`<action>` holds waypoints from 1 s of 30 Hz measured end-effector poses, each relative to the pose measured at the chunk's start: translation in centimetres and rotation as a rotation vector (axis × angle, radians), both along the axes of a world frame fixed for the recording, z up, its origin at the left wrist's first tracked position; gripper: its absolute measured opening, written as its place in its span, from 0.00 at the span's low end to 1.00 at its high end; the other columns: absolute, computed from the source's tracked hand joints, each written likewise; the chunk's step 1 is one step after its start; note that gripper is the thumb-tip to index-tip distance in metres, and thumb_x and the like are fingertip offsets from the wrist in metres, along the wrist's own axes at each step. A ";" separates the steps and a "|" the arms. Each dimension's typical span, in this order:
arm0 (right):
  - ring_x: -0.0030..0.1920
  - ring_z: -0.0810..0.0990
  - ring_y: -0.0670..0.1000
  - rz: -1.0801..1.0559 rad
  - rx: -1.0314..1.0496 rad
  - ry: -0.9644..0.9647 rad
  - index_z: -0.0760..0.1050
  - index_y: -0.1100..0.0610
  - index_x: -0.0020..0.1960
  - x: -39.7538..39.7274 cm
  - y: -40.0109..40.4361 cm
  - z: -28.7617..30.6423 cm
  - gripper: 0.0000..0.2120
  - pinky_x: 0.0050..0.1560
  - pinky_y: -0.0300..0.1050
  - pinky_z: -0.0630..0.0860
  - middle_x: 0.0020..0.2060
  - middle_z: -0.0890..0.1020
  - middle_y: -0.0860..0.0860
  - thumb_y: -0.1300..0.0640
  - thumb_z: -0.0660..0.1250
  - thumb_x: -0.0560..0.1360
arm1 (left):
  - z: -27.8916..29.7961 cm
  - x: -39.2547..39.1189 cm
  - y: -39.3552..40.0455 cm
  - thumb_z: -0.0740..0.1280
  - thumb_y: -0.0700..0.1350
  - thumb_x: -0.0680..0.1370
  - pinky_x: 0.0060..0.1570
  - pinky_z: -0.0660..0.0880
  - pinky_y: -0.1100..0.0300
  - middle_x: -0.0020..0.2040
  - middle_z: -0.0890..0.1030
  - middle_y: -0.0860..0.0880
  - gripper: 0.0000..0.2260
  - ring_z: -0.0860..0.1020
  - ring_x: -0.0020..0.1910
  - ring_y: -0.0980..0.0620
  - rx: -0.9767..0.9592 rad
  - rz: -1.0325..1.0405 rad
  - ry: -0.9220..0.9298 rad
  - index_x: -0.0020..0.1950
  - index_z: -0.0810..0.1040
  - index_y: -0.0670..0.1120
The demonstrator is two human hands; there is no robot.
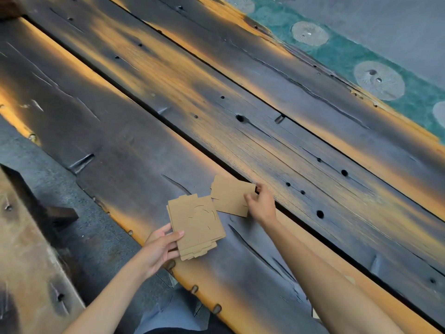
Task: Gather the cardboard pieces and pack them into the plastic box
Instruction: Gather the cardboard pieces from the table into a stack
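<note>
My left hand (160, 247) holds a small stack of flat brown cardboard pieces (196, 225) by its lower left corner, thumb on top, just above the near edge of the wooden table (240, 112). A single cardboard piece (230, 195) lies flat on the planks right behind the stack. My right hand (261, 203) pinches that piece at its right edge, fingers curled over the far corner. No plastic box is in view.
The table is made of dark, scorched planks with gaps, holes and bolt heads along the near edge. A wooden bench (26, 249) stands at the lower left. Grey floor and a green patterned mat (356, 61) lie beyond the far edge.
</note>
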State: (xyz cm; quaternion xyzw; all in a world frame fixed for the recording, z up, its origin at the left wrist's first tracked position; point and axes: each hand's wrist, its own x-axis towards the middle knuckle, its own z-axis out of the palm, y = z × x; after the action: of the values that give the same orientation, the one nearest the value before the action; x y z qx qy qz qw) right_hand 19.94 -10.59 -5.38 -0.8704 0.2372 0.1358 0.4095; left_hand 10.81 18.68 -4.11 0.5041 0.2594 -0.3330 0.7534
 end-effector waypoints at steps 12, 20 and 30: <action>0.63 0.78 0.59 -0.308 0.027 0.162 0.62 0.54 0.73 3.7 0.3 -3.3 0.37 0.61 0.55 0.76 0.67 0.76 0.55 0.55 0.79 0.71 | -0.6 1.0 0.9 0.65 0.37 0.82 0.59 0.81 0.44 0.63 0.85 0.43 0.16 0.83 0.61 0.42 0.092 0.045 0.016 0.70 0.75 0.45; 0.54 0.82 0.53 -0.427 0.257 0.041 0.81 0.57 0.61 1.5 -0.5 -1.1 0.15 0.55 0.48 0.79 0.51 0.85 0.51 0.60 0.75 0.74 | 0.2 3.3 0.3 0.66 0.38 0.82 0.60 0.80 0.43 0.59 0.86 0.44 0.15 0.85 0.59 0.44 0.132 -0.020 0.014 0.68 0.77 0.46; 0.43 0.79 0.44 -0.093 0.235 -0.522 0.87 0.49 0.53 -7.6 4.8 7.8 0.14 0.39 0.39 0.78 0.44 0.80 0.43 0.66 0.74 0.75 | 1.8 3.6 0.3 0.67 0.39 0.81 0.62 0.79 0.41 0.63 0.84 0.40 0.16 0.83 0.62 0.40 -0.033 -0.052 -0.013 0.70 0.75 0.42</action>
State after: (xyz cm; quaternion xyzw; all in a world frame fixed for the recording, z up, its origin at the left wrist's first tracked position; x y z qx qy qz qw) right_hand 12.30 -5.80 2.43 -0.8106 0.1459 -0.0852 0.5607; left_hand 14.37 18.94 -2.32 0.5005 0.2358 -0.3534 0.7543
